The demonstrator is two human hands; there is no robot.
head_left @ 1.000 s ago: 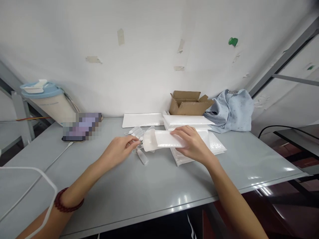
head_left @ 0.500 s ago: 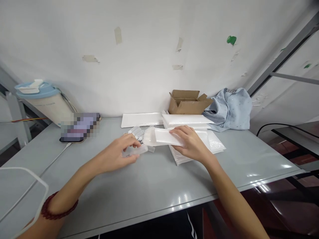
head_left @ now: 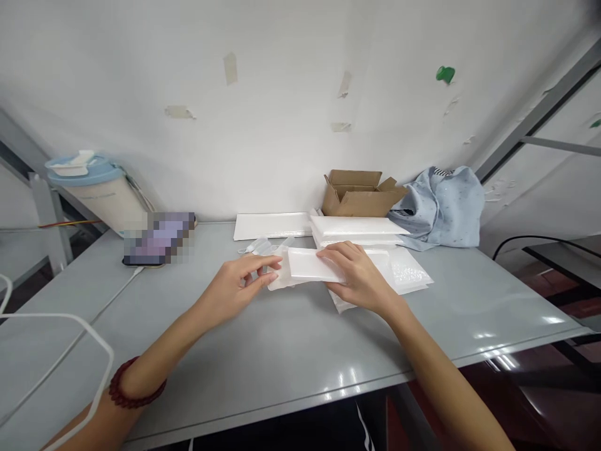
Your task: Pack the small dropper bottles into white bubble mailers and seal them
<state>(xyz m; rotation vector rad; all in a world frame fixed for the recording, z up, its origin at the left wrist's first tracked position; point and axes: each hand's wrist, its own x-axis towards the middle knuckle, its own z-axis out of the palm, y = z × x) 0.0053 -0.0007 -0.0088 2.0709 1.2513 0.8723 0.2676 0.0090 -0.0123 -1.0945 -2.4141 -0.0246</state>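
Observation:
My right hand (head_left: 357, 275) holds a flat white pouch (head_left: 307, 266) just above the grey table (head_left: 282, 357), its open end pointing left. My left hand (head_left: 239, 285) pinches that open end with thumb and fingers; whether a small clear tube is inside is hidden. Behind the pouch lie a few small clear plastic tubes (head_left: 258, 246). Under and right of my right hand sits a pile of white pouches (head_left: 404, 272).
A second stack of white pouches (head_left: 352, 227), a flat white sheet (head_left: 270, 225), an open cardboard box (head_left: 359, 193) and a light blue cloth (head_left: 444, 203) line the wall. At the left stand a blue-lidded container (head_left: 94, 188), a blurred phone (head_left: 157, 238) and a white cable (head_left: 61, 351).
My left hand picked a clear tube off the table and moved right to the pouch's open end. The tube is no longer visible. My right hand kept holding the pouch.

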